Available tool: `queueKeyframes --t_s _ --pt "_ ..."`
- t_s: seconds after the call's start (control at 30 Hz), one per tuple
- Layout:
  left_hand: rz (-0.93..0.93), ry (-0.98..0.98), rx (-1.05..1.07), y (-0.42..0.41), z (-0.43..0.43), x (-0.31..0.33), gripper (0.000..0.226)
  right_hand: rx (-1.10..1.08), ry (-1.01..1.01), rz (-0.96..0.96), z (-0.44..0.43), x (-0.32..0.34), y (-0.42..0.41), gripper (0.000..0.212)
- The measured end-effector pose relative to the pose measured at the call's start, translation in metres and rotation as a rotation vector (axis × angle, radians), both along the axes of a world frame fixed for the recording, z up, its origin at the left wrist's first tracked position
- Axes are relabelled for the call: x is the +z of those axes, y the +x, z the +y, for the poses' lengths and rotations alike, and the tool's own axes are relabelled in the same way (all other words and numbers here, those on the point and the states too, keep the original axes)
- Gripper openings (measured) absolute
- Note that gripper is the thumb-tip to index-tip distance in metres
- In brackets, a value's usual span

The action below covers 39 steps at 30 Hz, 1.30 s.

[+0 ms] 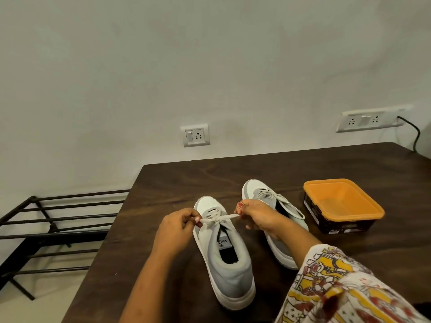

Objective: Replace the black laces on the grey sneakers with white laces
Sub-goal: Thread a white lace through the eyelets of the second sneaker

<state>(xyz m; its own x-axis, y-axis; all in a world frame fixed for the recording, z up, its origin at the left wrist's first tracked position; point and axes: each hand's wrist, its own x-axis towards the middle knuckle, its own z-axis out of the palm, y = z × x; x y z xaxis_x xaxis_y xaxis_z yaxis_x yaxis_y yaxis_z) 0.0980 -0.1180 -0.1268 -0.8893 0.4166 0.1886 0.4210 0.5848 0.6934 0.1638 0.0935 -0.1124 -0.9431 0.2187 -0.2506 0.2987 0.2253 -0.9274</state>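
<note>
Two grey sneakers with white toes and soles stand on the dark wooden table (177,183), toes pointing away from me. The near sneaker (225,257) carries a white lace (219,219) stretched sideways across its tongue. My left hand (177,227) pinches the lace's left end and my right hand (257,214) pinches its right end, pulling it taut. The far sneaker (268,197) stands to the right, partly behind my right forearm, with a white lace tied in a bow. No black laces are in sight.
An open orange-lined tub (342,203) with dark sides stands right of the shoes. A black metal rack (53,224) sits on the floor left of the table. Wall sockets (195,135) and a black cable (415,134) are behind.
</note>
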Motion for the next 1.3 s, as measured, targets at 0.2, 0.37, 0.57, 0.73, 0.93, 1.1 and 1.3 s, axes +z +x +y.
queueKeyframes --t_s 0.2,0.37,0.57,0.73,0.93,1.1,1.3 --pt "-0.026 -0.023 0.06 0.002 -0.005 0.0 0.03 -0.009 0.028 -0.085 0.003 0.002 0.009 0.033" --pt "-0.02 -0.095 0.16 0.006 -0.002 0.001 0.031 0.032 0.039 -0.145 0.003 0.011 0.017 0.031" --pt "-0.026 -0.114 0.222 0.007 0.001 0.0 0.033 0.036 0.021 -0.145 0.002 0.012 0.017 0.032" --pt "0.019 -0.036 0.242 0.011 0.003 -0.005 0.024 0.054 0.118 -0.094 0.0 0.007 0.011 0.034" --pt "-0.05 0.335 0.231 0.018 0.024 -0.001 0.017 -0.052 -0.031 0.188 -0.008 0.011 -0.003 0.025" --pt "0.047 0.358 0.237 0.035 0.039 0.011 0.035 -0.122 0.049 0.285 -0.002 0.021 0.003 0.059" --pt "0.053 -0.096 0.182 0.069 0.055 0.026 0.041 -0.233 0.749 -0.089 0.033 0.036 0.041 0.026"
